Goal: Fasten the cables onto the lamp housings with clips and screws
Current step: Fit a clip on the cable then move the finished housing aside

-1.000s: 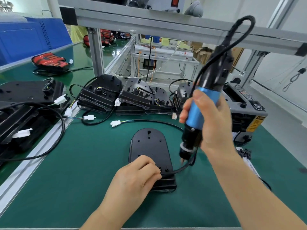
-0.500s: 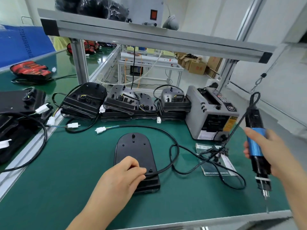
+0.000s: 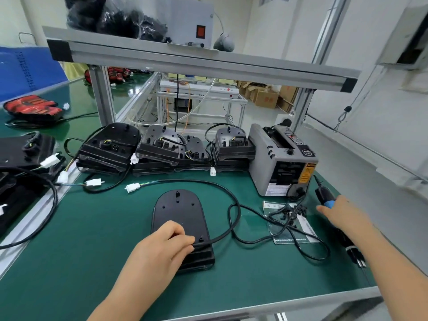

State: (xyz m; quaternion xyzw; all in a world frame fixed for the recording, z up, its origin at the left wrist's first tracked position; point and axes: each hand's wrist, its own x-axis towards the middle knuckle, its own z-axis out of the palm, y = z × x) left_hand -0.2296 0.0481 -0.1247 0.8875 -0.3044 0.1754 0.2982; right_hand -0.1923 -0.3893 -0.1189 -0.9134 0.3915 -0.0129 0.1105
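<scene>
lamp housing [image 3: 178, 212]: black, lying flat | cable [image 3: 196, 181]: black, looped at its right

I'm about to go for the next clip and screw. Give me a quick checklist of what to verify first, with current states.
1. Lamp housing flat on the green mat: ok.
2. Left hand holds the cable down at the housing's near end: ok.
3. Clip seated over the cable: cannot tell, the hand covers that spot.
4. Screwdriver gripped in the right hand: ok, but it is at the mat's right edge, away from the housing.
5. Bag of small black parts lying between the housing and the right hand: ok.
6. Screw on the bit: cannot tell.
</scene>
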